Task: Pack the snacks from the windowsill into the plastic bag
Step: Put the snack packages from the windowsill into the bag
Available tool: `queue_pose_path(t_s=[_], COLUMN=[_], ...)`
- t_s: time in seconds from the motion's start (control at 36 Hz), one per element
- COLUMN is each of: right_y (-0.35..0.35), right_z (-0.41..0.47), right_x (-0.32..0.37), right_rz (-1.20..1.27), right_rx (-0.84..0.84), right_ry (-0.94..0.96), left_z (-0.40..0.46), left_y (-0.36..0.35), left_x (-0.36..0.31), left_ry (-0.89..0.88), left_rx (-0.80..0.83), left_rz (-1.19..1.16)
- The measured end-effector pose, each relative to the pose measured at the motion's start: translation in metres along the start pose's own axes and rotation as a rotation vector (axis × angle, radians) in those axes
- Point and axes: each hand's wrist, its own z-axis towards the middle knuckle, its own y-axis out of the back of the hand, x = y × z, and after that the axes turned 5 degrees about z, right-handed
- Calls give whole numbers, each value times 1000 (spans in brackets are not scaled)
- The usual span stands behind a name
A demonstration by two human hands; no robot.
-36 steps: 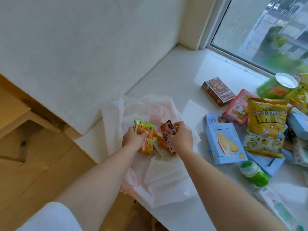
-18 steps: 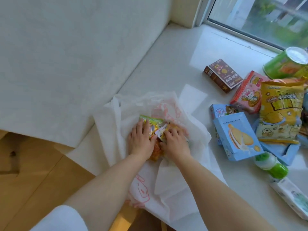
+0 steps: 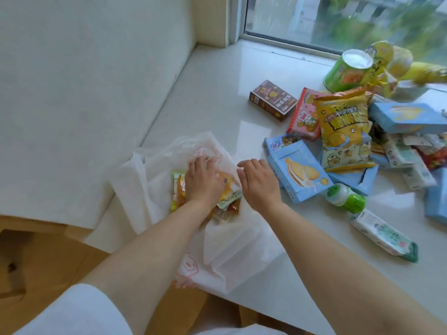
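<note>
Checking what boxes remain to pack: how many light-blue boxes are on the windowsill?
4 plainly visible: sandwich-cookie box, one behind it, one at far right, one at the right edge. Others may be buried.

The thin white plastic bag [image 3: 154,189] lies on the pale stone windowsill [image 3: 212,93]. Small orange snack packets [image 3: 227,189] sit in it. The light blue cookie box [image 3: 298,170] lies to its right, before the flat brown cardboard box [image 3: 272,100].

Right hand [image 3: 257,181] now off the snack packets [image 3: 226,189].
</note>
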Motion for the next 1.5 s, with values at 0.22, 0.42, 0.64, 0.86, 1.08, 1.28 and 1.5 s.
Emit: queue_pose_path(t_s=[0.22, 0.42, 0.64, 0.86, 1.08, 1.28, 1.5], right_y=[88, 179, 246, 272, 273, 258, 242], right_z=[-40, -89, -130, -121, -74, -19, 17], right_x=[-102, -209, -313, -375, -417, -449, -473], right_rz=[-32, -2, -47, -44, -130, -248, -352], right_rx=[-139, -110, 43, 102, 150, 133, 139], right_ry=[-211, -407, -478, -555, -547, -419, -175], left_z=[-13, -43, -62, -24, 43, 105, 155], left_y=[1, -23, -62, -73, -81, -94, -109], left_x=[-127, -270, -383, -442, -479, -485, -495], left_ry=[-184, -197, -117, -115, -38, 62, -89], left_rx=[102, 93, 191, 202, 276, 260, 152], left_rz=[-130, -210, -139, -79, -104, -85, 144])
